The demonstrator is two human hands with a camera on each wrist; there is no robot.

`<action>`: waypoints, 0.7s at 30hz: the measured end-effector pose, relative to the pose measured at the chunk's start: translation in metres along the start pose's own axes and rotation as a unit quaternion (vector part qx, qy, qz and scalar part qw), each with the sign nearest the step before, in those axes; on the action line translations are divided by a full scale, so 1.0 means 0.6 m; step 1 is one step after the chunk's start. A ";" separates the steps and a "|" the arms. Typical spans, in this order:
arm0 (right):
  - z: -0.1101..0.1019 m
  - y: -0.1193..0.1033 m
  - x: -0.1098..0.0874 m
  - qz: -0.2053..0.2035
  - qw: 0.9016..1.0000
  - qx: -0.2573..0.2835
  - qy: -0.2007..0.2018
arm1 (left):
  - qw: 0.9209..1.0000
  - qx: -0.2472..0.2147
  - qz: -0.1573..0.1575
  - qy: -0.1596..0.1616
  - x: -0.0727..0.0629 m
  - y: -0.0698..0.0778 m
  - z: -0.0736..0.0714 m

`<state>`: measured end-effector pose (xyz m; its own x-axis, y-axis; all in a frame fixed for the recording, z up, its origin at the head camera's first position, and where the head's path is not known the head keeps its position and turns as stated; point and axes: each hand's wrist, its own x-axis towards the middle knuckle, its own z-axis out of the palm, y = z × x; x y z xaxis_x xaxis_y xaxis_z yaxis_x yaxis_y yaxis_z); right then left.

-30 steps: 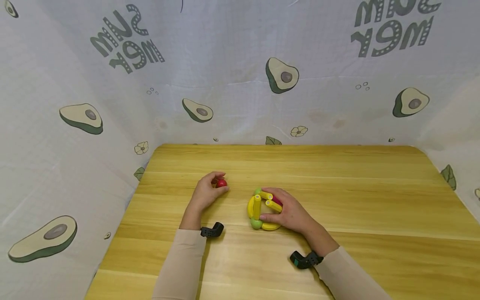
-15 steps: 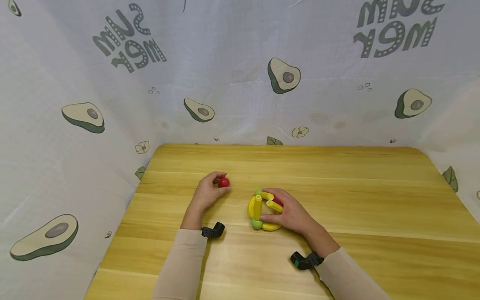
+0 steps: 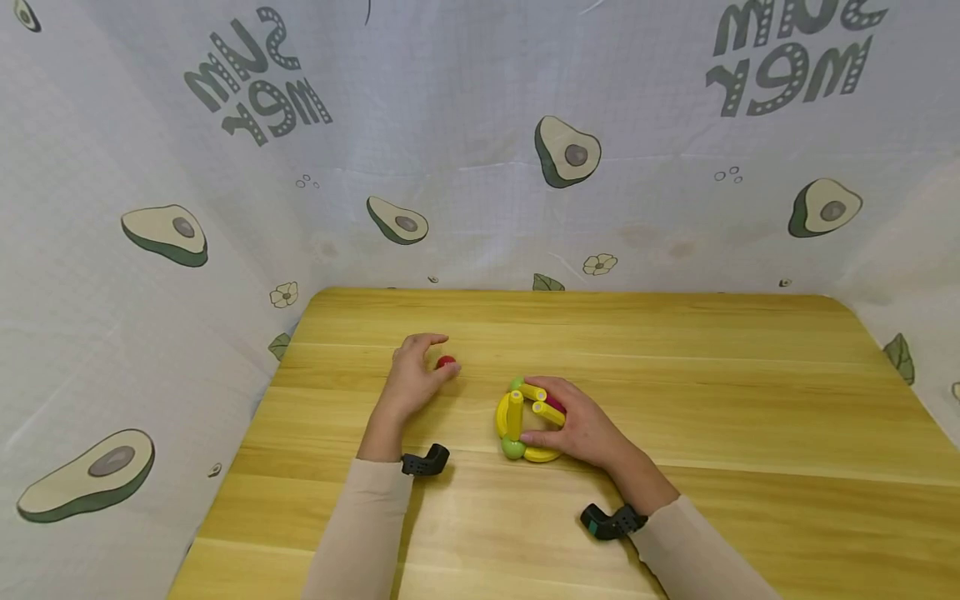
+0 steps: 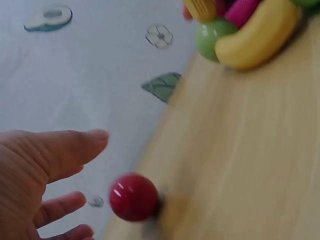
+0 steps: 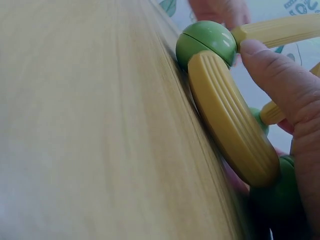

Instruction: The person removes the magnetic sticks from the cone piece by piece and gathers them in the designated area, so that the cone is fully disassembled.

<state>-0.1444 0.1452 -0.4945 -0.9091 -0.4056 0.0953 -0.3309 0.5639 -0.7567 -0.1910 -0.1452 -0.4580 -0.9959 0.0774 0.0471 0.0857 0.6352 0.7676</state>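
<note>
The left hand (image 3: 411, 382) hovers around a red ball (image 4: 134, 197) on the table, thumb and fingers spread apart. In the left wrist view there is a gap between the fingers and the ball. To its right, the right hand (image 3: 588, 427) holds a building-toy frame of green balls and yellow rods. Curved yellow rods (image 5: 232, 120) form its ring at table level, and straight ones (image 3: 514, 414) stick up from it. The right thumb presses by a green ball (image 3: 513, 448). A magenta rod (image 3: 555, 402) shows partly beneath the right fingers, which hide the frame's right side.
Both hands work over a wooden table (image 3: 712, 375). A white cloth (image 3: 465, 108) printed with avocados hangs behind and beside it. Black camera mounts sit on the left wrist (image 3: 426, 461) and right wrist (image 3: 613, 522).
The left thumb and fingers have spread away from the red ball, which they were around before. The ball shifted slightly right at first. The right hand and toy frame stay in place.
</note>
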 end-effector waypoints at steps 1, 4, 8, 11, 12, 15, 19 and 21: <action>0.000 0.000 0.000 0.000 1.000 0.001 -0.001 | 1.000 0.007 0.013 0.013 -0.003 0.009 -0.002; -0.001 0.001 0.000 0.003 1.000 0.004 -0.003 | 0.998 0.000 0.065 0.018 -0.015 0.045 -0.005; -0.001 0.001 0.000 0.003 1.000 0.007 -0.003 | 0.987 -0.046 0.131 -0.084 -0.034 0.093 -0.001; -0.001 0.002 0.001 -0.001 1.000 0.006 0.004 | 0.972 -0.061 0.152 -0.170 -0.044 0.115 0.011; 0.000 0.002 0.001 -0.004 1.000 0.003 0.008 | 0.968 -0.061 0.156 -0.187 -0.046 0.119 0.014; 0.000 0.003 0.002 -0.004 1.000 0.001 0.018 | 0.962 -0.060 0.158 -0.216 -0.050 0.125 0.018; 0.000 0.006 0.003 0.003 0.999 -0.002 0.038 | 0.958 -0.053 0.134 -0.246 -0.054 0.124 -0.001; -0.001 0.008 0.003 0.007 0.998 -0.013 0.057 | 0.958 -0.035 0.117 -0.258 -0.056 0.122 -0.015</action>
<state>-0.1479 0.1473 -0.4973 -0.9362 -0.3140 0.1580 -0.3224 0.5882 -0.7417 -0.1514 -0.1082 -0.3980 -0.8013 0.5923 -0.0844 0.2850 0.5021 0.8165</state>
